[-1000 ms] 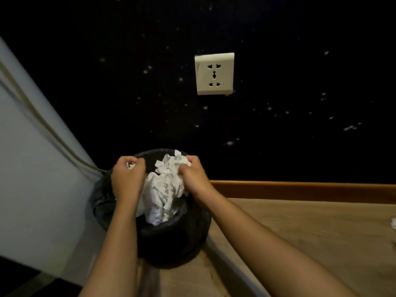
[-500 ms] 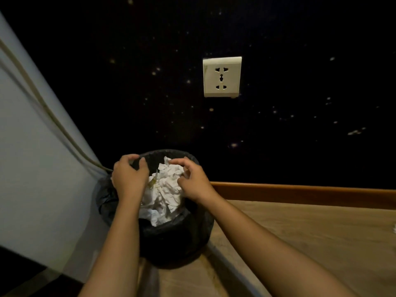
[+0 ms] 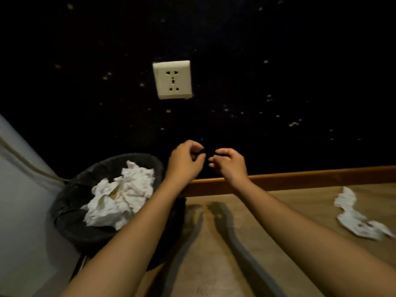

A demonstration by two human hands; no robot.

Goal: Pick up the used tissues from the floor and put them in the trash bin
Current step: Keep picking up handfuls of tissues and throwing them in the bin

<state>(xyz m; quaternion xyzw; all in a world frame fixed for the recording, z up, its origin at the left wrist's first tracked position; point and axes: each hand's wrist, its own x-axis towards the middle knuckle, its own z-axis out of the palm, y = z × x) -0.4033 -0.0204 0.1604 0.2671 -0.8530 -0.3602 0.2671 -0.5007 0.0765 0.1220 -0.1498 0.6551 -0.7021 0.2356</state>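
Note:
A round bin with a black liner (image 3: 70, 224) stands in the corner at the lower left, heaped with crumpled white tissues (image 3: 122, 194). My left hand (image 3: 185, 160) and my right hand (image 3: 229, 163) hover side by side to the right of the bin, in front of the dark wall, above the skirting board. Both hold nothing, with fingers loosely curled and slightly apart. One crumpled white tissue (image 3: 355, 217) lies on the wooden floor at the right edge, well away from both hands.
A cream wall socket (image 3: 172, 79) sits on the dark speckled wall above the hands. A wooden skirting board (image 3: 310, 176) runs along the wall's foot. A pale panel (image 3: 19, 211) with a cord stands left of the bin. Wooden floor (image 3: 225, 264) spreads below.
Both hands let go of the tissues, which now rest in the bin, and moved up and right, off the bin. The view swung right, bringing a tissue on the floor into sight.

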